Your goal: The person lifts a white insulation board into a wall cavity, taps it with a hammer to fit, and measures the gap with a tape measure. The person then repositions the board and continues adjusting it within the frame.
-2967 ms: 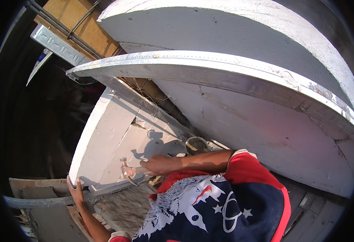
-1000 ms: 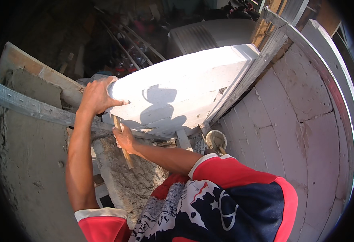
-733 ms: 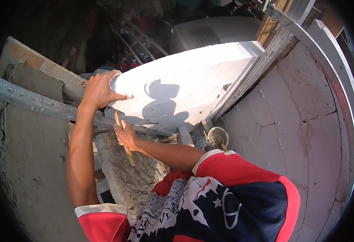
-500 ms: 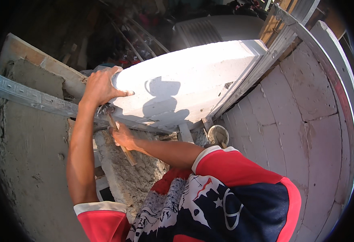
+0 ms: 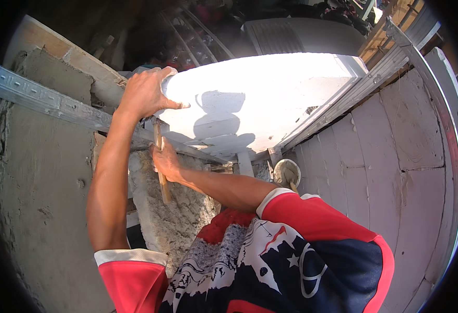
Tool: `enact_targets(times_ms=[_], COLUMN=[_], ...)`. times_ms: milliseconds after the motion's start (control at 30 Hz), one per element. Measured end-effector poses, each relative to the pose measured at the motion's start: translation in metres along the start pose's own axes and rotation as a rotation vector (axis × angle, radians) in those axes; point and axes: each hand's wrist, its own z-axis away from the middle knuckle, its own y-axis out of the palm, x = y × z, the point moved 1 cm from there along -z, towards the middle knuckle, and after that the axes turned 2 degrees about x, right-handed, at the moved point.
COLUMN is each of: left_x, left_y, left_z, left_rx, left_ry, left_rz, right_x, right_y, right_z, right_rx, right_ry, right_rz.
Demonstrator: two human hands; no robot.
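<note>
My left hand (image 5: 148, 94) grips the upper left end of a white block wall (image 5: 276, 88), thumb on its near face and fingers over the top edge. Below it, my right hand (image 5: 165, 159) is closed round the wooden handle of a hammer (image 5: 162, 183), held nearly upright. The hammer's head is out of sight at the block's left end, just under my left hand. A head-and-shoulders shadow falls across the block's face.
A perforated metal profile (image 5: 51, 99) runs across a rough grey plastered surface (image 5: 46, 172) at left. A pale block wall (image 5: 364, 141) rises at right. Near its foot stands a bucket (image 5: 287, 172) holding grey mix and a stick-like handle. Rough masonry (image 5: 161, 219) lies below my hands.
The hammer has swung up toward the block's end, and its metal head, visible before, is now hidden. My left hand keeps its grip. The whole view has shifted slightly.
</note>
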Motion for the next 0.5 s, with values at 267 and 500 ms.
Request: enact_targets(times_ms=[267, 500], left_x=[0.002, 0.01], left_y=[0.001, 0.009], left_z=[0.003, 0.004], left_rx=[0.018, -0.021], left_ry=[-0.022, 0.002], left_rz=[-0.017, -0.023], right_x=[0.003, -0.002], right_y=[0.006, -0.015], right_z=[0.012, 0.005], right_rx=[-0.048, 0.078], right_ry=[0.012, -0.032], right_rz=[-0.003, -0.014])
